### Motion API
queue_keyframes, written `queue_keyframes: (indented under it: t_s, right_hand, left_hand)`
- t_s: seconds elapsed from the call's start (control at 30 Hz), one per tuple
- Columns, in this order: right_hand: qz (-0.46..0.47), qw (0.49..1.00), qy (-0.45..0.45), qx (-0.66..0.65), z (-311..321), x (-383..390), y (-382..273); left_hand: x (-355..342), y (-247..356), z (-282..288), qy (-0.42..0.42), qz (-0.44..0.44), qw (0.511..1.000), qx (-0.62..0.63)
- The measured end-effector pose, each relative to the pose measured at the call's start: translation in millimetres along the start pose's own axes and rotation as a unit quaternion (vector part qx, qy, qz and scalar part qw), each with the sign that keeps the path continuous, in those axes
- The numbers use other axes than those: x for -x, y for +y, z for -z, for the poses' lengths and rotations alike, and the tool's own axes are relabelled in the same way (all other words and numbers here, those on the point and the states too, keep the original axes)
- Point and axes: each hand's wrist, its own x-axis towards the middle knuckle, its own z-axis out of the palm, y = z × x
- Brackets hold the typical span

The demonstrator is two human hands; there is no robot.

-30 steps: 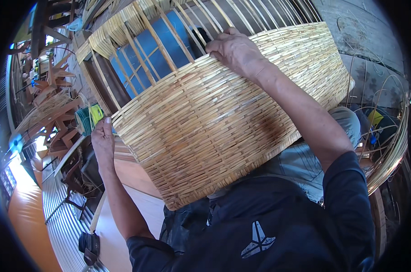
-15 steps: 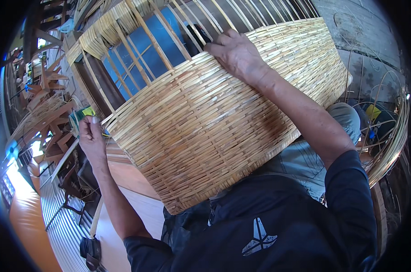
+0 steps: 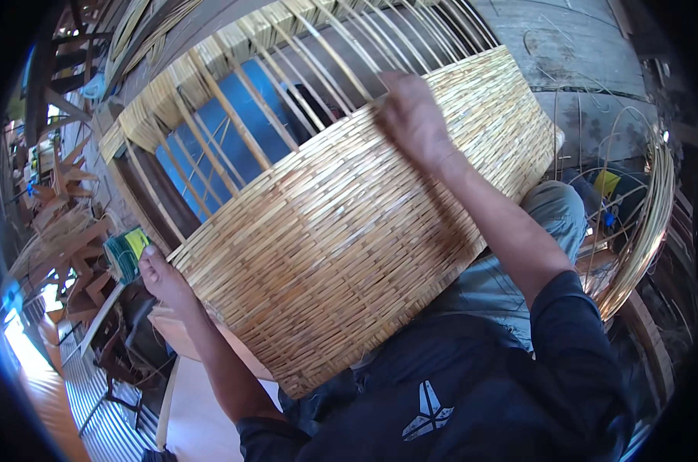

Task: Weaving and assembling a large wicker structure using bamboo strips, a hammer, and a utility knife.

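Observation:
A large woven rattan panel [image 3: 318, 262] lies tilted across my lap, its weave golden brown. Bare upright rattan stakes [image 3: 245, 127] run from its upper edge to a thick wrapped rail [image 3: 164, 96]. At the panel's left edge is my left hand [image 3: 164, 279], closed, with the thumb up; what its fingers hold is hidden. My right hand [image 3: 416, 119], slightly blurred, is curled over the top woven row among the stakes. Its fingers are closed, and whatever they grip cannot be made out.
Beyond the stakes shows a blue surface [image 3: 268, 108]. A green and yellow object [image 3: 128, 254] is beside my left hand. Coiled rattan strands [image 3: 649, 231] stand at right by my knee [image 3: 557, 212]. Wooden frame pieces [image 3: 75, 181] clutter the far left.
The view has shifted, with the panel appearing lower and further left. My right hand has lifted slightly and curled along the top edge. My left hand now sits closer against the panel's left edge.

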Motion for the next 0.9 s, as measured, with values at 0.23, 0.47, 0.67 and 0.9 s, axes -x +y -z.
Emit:
queue_keyframes:
  t_s: [0.23,0.47,0.67,0.9]
  right_hand:
    - [-0.165,0.962,-0.006,-0.217,18,-26,69]
    - [-0.149,0.916,-0.028,-0.371,10,-20,77]
    - [-0.136,0.923,0.106,-0.345,86,66,98]
    - [-0.243,0.928,0.234,-0.157,203,325,126]
  left_hand:
    - [6,94,-38,-0.008,-0.343,0.885,-0.314]
    - [86,175,-197,-0.306,-0.392,0.860,-0.113]
    - [108,148,-307,-0.351,-0.378,0.829,-0.217]
    - [101,157,-280,-0.343,-0.315,0.837,-0.288]
